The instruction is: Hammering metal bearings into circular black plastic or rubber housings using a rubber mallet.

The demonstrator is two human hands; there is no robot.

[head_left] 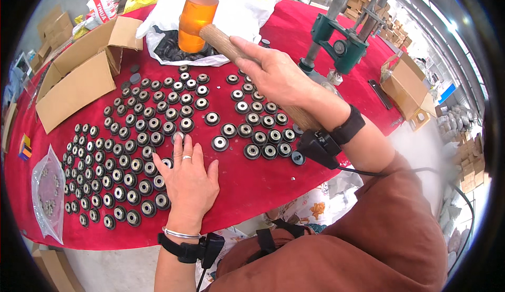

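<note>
Our left fingers lie spread and relaxed, holding nothing; the longest tips rest on, or just over, one black disc with a metal centre, perhaps to steady or feel for it. Our right hand is wrapped around the wooden handle of a mallet, thumb and forefinger lying forward along the wood. We grip near the handle's middle, which probably makes the amber head easier to control; that head points toward 10 o'clock from the hand and seems raised, though we cannot tell whether it brushes the sack behind.

Our left hand is palm-down, its forearm entering from 6 o'clock. The right forearm reaches in from 4 o'clock, elbow bent, wrist nearly level.

Around the hands, the discs stand flat and apart in loose rows, thickest toward 9 o'clock, likely so each centre is easy to reach. The sack gapes at 12 o'clock, showing black pieces, presumably for handy supply. An open carton sits toward 10 o'clock, a green press toward 2.
</note>
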